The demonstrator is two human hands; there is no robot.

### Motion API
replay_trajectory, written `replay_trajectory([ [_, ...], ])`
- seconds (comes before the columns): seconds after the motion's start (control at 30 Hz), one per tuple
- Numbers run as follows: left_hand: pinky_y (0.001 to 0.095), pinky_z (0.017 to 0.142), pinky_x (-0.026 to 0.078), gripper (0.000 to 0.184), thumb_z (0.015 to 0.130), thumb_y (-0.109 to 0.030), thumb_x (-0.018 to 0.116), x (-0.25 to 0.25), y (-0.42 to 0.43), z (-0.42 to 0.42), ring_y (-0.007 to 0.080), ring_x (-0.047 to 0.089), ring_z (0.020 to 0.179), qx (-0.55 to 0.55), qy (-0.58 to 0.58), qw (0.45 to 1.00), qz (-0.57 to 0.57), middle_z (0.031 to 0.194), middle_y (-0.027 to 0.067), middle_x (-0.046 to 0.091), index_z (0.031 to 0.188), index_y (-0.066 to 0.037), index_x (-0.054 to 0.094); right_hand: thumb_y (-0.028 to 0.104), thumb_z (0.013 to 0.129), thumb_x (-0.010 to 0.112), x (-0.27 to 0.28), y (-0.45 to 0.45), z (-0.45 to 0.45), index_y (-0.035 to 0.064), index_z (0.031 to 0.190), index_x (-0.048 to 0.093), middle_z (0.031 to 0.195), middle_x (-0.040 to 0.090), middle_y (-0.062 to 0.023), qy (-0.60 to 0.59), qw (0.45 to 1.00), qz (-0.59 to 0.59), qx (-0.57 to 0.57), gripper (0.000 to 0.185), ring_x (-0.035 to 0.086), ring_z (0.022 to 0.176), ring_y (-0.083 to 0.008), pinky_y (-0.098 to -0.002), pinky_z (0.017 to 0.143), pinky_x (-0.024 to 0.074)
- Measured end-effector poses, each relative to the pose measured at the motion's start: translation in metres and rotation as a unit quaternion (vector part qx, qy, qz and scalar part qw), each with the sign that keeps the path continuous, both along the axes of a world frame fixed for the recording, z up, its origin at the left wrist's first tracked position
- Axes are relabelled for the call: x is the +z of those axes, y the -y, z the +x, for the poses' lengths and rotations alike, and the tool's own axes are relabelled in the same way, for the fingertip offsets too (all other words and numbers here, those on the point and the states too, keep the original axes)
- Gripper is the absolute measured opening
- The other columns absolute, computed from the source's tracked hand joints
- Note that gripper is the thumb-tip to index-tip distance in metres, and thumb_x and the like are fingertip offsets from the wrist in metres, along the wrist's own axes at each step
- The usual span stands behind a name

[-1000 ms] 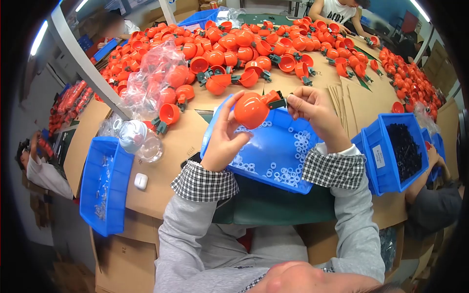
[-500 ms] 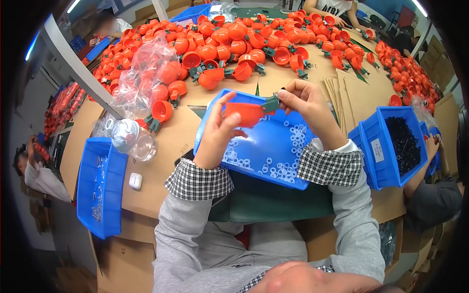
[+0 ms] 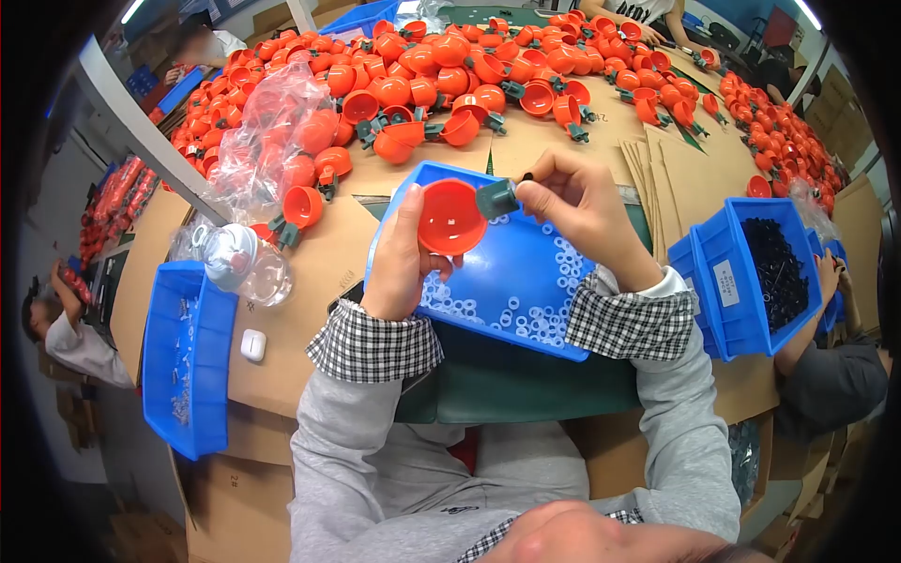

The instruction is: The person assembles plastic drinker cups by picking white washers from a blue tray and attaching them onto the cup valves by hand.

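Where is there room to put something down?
Brown cardboard shows bare between the white case and the left checked cuff. So does the green strip between the middle blue tray and the lap. Red cups crowd the far side.

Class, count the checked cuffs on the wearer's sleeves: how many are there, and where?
2: left cuff, just below the left hand; right cuff, just below the right hand.

Both forearms reach forward, left hand (image 3: 402,258) cupped, right hand (image 3: 584,211) pinching (thumb against bent fingers (image 3: 563,169)).
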State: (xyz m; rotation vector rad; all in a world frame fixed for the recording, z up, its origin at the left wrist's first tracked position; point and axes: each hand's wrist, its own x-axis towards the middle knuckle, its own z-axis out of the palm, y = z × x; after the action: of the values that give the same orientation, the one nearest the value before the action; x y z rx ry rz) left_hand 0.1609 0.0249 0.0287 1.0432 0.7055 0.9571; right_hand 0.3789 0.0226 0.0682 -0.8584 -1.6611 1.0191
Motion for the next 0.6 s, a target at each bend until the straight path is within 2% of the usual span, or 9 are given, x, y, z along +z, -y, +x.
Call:
replay_trajectory([
  [0.07, 0.0242, 0.063, 0.049, 0.050, 0.094, -0.040, 0.040, 0.005, 0.006, 0.011, 0.0150, 0.059, 0.087, 0.089, 0.024, 0.991, 0.092, 0.110, 0.0136, 0.056, 0.126, -0.001, 0.043, 0.009, 0.084, 0.062, 0.003, -0.002, 0.003, -0.0007, 0.083, 0.054, 0.073, 0.059, -0.0043, -0.024, 0.998, -0.065, 0.005, 0.012, 0.055, 0.067, -0.0075, -0.0209, 0.060, 0.0446],
  [0.17, 0.0275, 0.079, 0.048, 0.051, 0.093, -0.031, 0.044, 0.000, 0.005, 0.014, 0.0158, 0.051, 0.107, 0.083, -0.012, 0.967, 0.239, 0.121, 0.0119, 0.049, 0.135, -0.003, 0.033, 0.012, 0.085, 0.061, 0.003, -0.005, 0.007, 0.0004, 0.082, 0.054, 0.071, 0.059, -0.0043, -0.030, 0.995, -0.086, -0.037, 0.014, 0.056, 0.066, -0.0088, -0.0215, 0.059, 0.0451],
  [0.27, 0.0314, 0.088, 0.045, 0.056, 0.091, -0.032, 0.045, 0.011, 0.012, 0.017, 0.0166, 0.048, 0.113, 0.106, 0.054, 0.979, 0.166, 0.121, 0.0111, 0.049, 0.137, -0.003, 0.031, 0.011, 0.084, 0.063, 0.002, -0.002, 0.003, -0.0026, 0.083, 0.058, 0.072, 0.062, -0.0057, -0.069, 0.997, -0.040, -0.022, 0.015, 0.058, 0.067, -0.0095, -0.0218, 0.060, 0.0466],
  [0.33, 0.0312, 0.084, 0.047, 0.058, 0.090, -0.044, 0.041, 0.011, 0.007, 0.016, 0.0180, 0.055, 0.103, 0.152, 0.042, 0.980, 0.121, 0.114, 0.0123, 0.054, 0.131, -0.003, 0.039, 0.010, 0.084, 0.062, 0.001, 0.002, -0.001, -0.0017, 0.084, 0.056, 0.073, 0.060, -0.0054, -0.040, 0.999, 0.012, -0.021, 0.014, 0.057, 0.067, -0.0092, -0.0211, 0.060, 0.0456],
  [0.4, 0.0283, 0.070, 0.051, 0.061, 0.091, -0.051, 0.033, 0.002, -0.003, 0.000, 0.0203, 0.062, 0.085, -0.005, 0.051, 0.999, -0.017, 0.104, 0.0161, 0.059, 0.124, 0.000, 0.044, 0.010, 0.085, 0.061, -0.001, 0.003, -0.002, -0.0008, 0.084, 0.053, 0.074, 0.059, -0.0050, -0.010, 0.998, 0.065, -0.018, 0.013, 0.056, 0.067, -0.0089, -0.0205, 0.060, 0.0446],
  [0.43, 0.0253, 0.056, 0.049, 0.066, 0.090, -0.057, 0.027, -0.002, -0.003, -0.005, 0.0197, 0.062, 0.067, -0.028, 0.012, 0.999, -0.026, 0.086, 0.0133, 0.062, 0.112, 0.000, 0.051, 0.009, 0.085, 0.061, -0.005, 0.002, -0.003, -0.0010, 0.084, 0.053, 0.073, 0.058, -0.0047, 0.027, 0.992, 0.117, -0.025, 0.013, 0.056, 0.067, -0.0084, -0.0203, 0.059, 0.0442],
  [0.5, 0.0244, 0.053, 0.048, 0.062, 0.091, -0.055, 0.030, -0.003, -0.009, -0.016, 0.0190, 0.061, 0.068, -0.072, 0.010, 0.997, -0.007, 0.085, 0.0116, 0.061, 0.112, 0.000, 0.050, 0.008, 0.085, 0.061, -0.005, 0.002, -0.003, -0.0012, 0.083, 0.053, 0.072, 0.058, -0.0043, 0.063, 0.983, 0.167, -0.033, 0.012, 0.055, 0.066, -0.0080, -0.0200, 0.059, 0.0438],
  [0.57, 0.0235, 0.051, 0.047, 0.058, 0.091, -0.052, 0.033, -0.003, -0.008, -0.014, 0.0182, 0.061, 0.069, -0.116, 0.010, 0.993, 0.012, 0.084, 0.0100, 0.060, 0.111, -0.001, 0.050, 0.010, 0.085, 0.061, 0.001, 0.004, -0.002, -0.0007, 0.082, 0.053, 0.071, 0.058, -0.0040, 0.046, 0.997, 0.061, -0.031, 0.013, 0.054, 0.064, -0.0079, -0.0202, 0.058, 0.0431],
  [0.6, 0.0246, 0.058, 0.049, 0.054, 0.091, -0.048, 0.036, 0.003, -0.002, -0.003, 0.0185, 0.061, 0.078, -0.027, -0.033, 0.997, 0.059, 0.090, 0.0108, 0.060, 0.116, -0.001, 0.047, 0.010, 0.085, 0.061, 0.002, 0.003, -0.001, -0.0007, 0.082, 0.053, 0.071, 0.058, -0.0040, 0.046, 0.997, 0.061, -0.032, 0.013, 0.054, 0.064, -0.0079, -0.0202, 0.058, 0.0431],
])
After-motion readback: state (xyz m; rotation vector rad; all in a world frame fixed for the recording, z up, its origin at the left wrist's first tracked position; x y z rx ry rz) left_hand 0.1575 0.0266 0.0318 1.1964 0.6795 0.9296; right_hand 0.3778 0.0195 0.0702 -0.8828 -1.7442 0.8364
